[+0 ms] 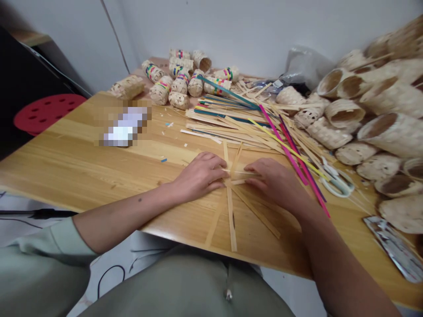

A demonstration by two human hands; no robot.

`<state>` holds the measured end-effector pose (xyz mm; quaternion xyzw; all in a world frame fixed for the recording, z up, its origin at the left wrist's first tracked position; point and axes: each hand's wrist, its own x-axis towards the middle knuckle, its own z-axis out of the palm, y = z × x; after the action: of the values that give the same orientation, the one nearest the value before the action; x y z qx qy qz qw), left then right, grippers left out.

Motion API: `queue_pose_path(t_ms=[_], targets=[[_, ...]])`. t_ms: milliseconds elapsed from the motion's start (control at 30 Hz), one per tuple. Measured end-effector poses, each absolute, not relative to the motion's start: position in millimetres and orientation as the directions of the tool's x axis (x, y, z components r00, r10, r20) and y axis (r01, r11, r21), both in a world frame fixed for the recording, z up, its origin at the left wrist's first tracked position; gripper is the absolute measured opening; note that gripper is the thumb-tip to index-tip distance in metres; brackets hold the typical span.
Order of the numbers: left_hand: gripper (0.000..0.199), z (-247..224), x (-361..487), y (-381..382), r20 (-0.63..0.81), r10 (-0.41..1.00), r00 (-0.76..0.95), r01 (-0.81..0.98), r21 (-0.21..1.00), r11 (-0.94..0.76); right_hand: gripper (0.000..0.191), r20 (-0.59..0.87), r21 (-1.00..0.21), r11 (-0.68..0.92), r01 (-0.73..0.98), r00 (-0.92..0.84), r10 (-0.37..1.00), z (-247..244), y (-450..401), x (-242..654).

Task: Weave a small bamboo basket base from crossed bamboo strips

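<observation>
Strips [231, 207] crossed — left hand [202, 175] touching.

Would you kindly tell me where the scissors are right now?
In the head view, the scissors lie on the table to the right of the right hand, at one end of the yellow strip and near the woven baskets.

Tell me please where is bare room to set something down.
Left side: bare wood lies between the pixelated object and the left forearm. Crowded: the back, with woven tubes and loose strips; the right, with stacked tubes and scissors; the near middle, with crossed strips.
</observation>
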<state>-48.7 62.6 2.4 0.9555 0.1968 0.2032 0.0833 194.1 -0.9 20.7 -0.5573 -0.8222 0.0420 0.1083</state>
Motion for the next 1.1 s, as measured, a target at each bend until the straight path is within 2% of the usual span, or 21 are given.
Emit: queue_pose_path(t_ms=[167, 300, 467, 633, 767, 1100], targets=[[0.02, 4.9, -52.2, 68.1, 0.37, 0.441, 0.818, 0.359, 0.271, -0.893, 0.016, 0.048, -0.267, 0.396, 0.878, -0.399, 0.916, 37.0, -7.4, 189.3], [0.015, 13.7, -57.6, 74.3, 0.381, 0.473, 0.794, 0.382, 0.292, -0.877, 0.014, -0.028, -0.244, 0.425, 0.872, -0.445, 0.895, 43.2, -14.6, 191.0], [0.015, 18.5, -60.7, 78.7, 0.37, 0.5, 0.783, 0.392, 0.33, -0.859, 0.02, -0.011, -0.222, 0.406, 0.886, -0.419, 0.908, 40.4, -19.6, 200.6], [0.016, 17.7, -60.3, 77.5, 0.341, 0.511, 0.789, 0.4, 0.345, -0.849, 0.017, -0.152, -0.246, 0.386, 0.889, -0.429, 0.891, 41.2, -19.3, 202.2], [0.015, 19.0, -60.7, 75.8, 0.332, 0.516, 0.79, 0.407, 0.346, -0.845, 0.013, -0.21, -0.266, 0.324, 0.908, -0.382, 0.9, 43.8, -17.1, 200.9], [0.014, 17.0, -59.4, 75.3, 0.329, 0.513, 0.793, 0.412, 0.33, -0.849, 0.01, -0.23, -0.309, 0.257, 0.916, -0.334, 0.914, 43.3, -14.4, 202.6]])
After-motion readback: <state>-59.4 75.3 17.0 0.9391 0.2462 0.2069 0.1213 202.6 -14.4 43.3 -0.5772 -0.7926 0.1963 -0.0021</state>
